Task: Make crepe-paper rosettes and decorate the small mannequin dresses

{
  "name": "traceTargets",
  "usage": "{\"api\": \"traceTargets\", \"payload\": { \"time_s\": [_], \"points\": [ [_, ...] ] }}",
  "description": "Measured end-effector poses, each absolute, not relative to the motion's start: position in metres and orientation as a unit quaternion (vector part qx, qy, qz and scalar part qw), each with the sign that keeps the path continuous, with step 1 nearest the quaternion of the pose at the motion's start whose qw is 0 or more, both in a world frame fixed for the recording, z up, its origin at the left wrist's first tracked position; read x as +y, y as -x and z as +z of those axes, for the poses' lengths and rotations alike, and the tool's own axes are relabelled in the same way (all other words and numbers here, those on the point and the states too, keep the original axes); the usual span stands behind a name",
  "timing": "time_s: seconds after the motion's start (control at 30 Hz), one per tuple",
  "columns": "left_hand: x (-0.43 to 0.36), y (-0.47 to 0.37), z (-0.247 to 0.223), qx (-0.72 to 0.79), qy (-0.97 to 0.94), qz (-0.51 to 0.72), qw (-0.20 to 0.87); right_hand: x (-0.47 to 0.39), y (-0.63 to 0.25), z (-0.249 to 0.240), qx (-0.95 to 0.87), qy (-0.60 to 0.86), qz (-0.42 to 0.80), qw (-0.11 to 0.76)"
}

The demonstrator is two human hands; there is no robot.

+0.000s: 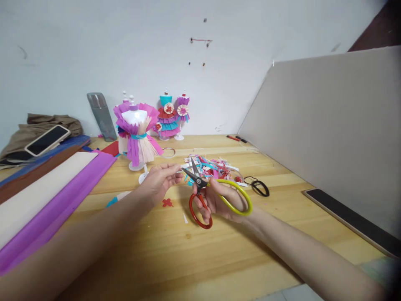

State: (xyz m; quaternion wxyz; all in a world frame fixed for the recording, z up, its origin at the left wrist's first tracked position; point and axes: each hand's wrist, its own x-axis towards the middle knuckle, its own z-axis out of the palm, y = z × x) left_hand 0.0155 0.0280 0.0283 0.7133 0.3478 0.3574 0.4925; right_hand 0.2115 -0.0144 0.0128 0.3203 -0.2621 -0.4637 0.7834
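Right hand (219, 202) grips scissors (206, 194) (blades parted) — left hand (161, 179) pinches a paper strip (181, 168).

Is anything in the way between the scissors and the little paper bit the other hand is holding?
Nothing visible. The right hand holds the scissors with blades open, tips close to the small pale paper piece pinched in the left hand. The scrap pile lies behind them.

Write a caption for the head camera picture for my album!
Right hand works red-and-yellow-handled scissors beside the left hand, above a wooden table.
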Motion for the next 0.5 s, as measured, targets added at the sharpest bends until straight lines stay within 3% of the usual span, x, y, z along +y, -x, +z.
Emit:
{"api": "traceTargets", "payload": {
  "time_s": [0.5],
  "points": [
    [0.02, -0.023, 0.018, 0.315, -0.355, 0.48, 0.738, -0.014, -0.203, 0.009, -0.485, 0.266, 0.739, 0.384]
  ]
}}
